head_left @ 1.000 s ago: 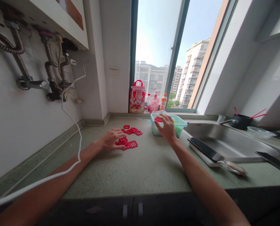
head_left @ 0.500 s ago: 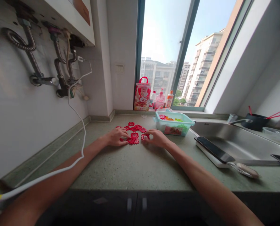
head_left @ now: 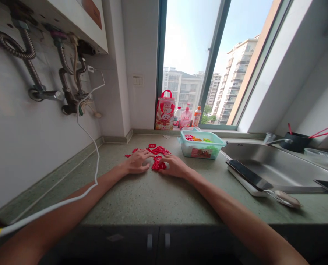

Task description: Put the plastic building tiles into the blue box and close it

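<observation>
On the counter, a small stack of red interlocking plastic building pieces [head_left: 157,162] lies between my two hands. My right hand [head_left: 177,165] has its thumb and fingers closed at the stack's right side, on a red piece partly hidden by the fingers. To the left, my left hand [head_left: 137,162] rests with fingers stretched out and thumb apart, close to the stack. Behind both hands spreads a loose group of more red pieces [head_left: 161,150], with a single red piece [head_left: 152,145] farther back. Some pieces are partly covered by my left hand.
A light-green plastic tub [head_left: 199,151] of coloured pieces stands right of the hands. Beyond it are a steel sink [head_left: 277,176] and a phone [head_left: 249,175] on a white object. A white cable [head_left: 97,162] hangs across my left forearm. Bottles and a bag [head_left: 165,114] line the windowsill.
My right hand has moved left with its red piece, up to the stack. My left hand has drawn away from the stack, its fingers spreading. The view has shifted slightly.
</observation>
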`<state>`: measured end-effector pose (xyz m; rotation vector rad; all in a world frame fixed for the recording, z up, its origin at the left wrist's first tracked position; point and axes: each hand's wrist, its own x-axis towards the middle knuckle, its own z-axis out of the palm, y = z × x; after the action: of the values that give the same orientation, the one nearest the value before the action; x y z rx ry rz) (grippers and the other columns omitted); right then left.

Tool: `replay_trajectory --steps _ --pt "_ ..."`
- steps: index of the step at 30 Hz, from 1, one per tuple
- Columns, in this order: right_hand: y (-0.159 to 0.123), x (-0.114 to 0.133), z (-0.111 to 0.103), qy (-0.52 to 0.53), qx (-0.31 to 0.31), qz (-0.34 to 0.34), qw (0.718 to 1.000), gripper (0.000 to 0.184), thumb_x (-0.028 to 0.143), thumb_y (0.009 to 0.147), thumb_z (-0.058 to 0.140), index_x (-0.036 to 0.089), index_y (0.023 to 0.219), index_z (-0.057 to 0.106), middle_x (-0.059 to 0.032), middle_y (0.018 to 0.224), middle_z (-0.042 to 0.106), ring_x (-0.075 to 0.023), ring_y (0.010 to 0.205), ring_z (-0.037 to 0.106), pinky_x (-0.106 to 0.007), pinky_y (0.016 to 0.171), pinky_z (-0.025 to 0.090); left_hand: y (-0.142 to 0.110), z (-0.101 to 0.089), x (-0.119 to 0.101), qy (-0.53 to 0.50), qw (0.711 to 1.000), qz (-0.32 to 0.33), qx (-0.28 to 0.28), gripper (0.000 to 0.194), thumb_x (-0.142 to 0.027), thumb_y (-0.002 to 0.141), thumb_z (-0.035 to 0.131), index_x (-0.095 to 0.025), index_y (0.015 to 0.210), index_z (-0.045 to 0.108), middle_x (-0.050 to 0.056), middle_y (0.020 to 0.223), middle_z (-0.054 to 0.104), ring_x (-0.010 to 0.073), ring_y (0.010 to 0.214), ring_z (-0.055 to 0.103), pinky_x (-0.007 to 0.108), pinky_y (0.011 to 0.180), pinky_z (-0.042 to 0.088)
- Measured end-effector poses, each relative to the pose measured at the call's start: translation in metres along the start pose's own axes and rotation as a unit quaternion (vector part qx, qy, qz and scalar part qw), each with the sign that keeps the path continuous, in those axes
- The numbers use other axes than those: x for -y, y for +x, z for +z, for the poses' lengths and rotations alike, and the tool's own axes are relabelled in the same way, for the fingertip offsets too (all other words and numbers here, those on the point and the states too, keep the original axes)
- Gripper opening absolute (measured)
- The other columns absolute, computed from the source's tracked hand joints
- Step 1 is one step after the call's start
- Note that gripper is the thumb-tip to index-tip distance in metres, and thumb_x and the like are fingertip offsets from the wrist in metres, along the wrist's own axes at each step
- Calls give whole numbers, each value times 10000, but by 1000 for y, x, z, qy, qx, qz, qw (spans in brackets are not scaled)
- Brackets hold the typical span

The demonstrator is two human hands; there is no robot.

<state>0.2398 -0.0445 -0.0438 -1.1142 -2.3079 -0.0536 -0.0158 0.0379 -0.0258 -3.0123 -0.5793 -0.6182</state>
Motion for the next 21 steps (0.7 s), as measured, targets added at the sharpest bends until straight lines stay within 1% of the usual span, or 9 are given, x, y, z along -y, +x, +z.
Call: replay_trajectory --steps 3,6,8,11,14,16,18,19,21 --pt "-1 -4 -7 -1 -12 -26 1000 241 275 779 848 238 990 738 -42 950 747 -232 935 679 -366 922 511 -1 6 2 17 999 8 41 514 -290 887 625 -311 1401 626 66 1506 560 305 1397 490 489 1196 343" --pt "-5 -8 -17 10 -55 -18 998 237 270 788 839 237 997 732 -43 975 754 -231 947 673 -359 909 513 0 9 2 16 998 9 54 469 -299 898 625 -298 1367 657 61 1511 565 298 1422 474 473 1211 331" --pt "-7 -10 -22 15 -97 4 995 223 277 808 827 240 1004 728 -44 991 755 -229 950 674 -354 901 514 1 7 0 5 999 21 46 415 -306 897 641 -270 1307 689 67 1436 629 287 1383 512 452 1197 349" --pt "-8 -8 -25 21 -161 46 986 204 297 837 808 244 1015 723 -45 1007 752 -230 966 679 -355 911 513 3 2 -7 -4 999 38 32 276 -368 932 644 -258 1162 747 66 1244 718 263 1210 621 413 1125 411" --pt "-5 -6 -22 21 -197 77 977 202 331 860 787 242 1026 717 -47 1009 751 -230 968 683 -356 917 513 5 -1 -12 12 999 38 26 259 -443 966 629 -269 1068 791 60 1079 731 240 1046 661 384 1028 458" --pt "-4 -7 -20 16 -198 90 976 215 345 867 776 239 1044 716 -52 1017 748 -228 968 684 -354 919 512 5 -1 -13 25 999 36 24 261 -458 968 636 -286 1057 810 55 1019 727 236 1003 661 385 998 460" --pt "-5 -8 -18 13 -179 102 978 225 347 864 773 235 1052 721 -57 1036 745 -226 969 683 -350 917 511 4 0 -12 32 999 34 19 249 -456 959 653 -302 1061 819 52 985 726 235 981 659 391 982 457" --pt "-6 -9 -18 18 -154 104 983 219 340 859 774 233 1044 727 -56 1033 745 -222 959 685 -343 905 512 4 1 -12 33 999 32 15 243 -451 954 661 -306 1066 822 52 975 726 235 975 657 392 971 458" --pt "-8 -11 -18 40 -69 92 993 192 329 850 775 226 1010 741 -46 1003 748 -209 922 687 -320 866 513 3 2 -11 33 999 28 10 232 -437 945 676 -311 1072 823 52 962 724 236 965 654 389 945 461"
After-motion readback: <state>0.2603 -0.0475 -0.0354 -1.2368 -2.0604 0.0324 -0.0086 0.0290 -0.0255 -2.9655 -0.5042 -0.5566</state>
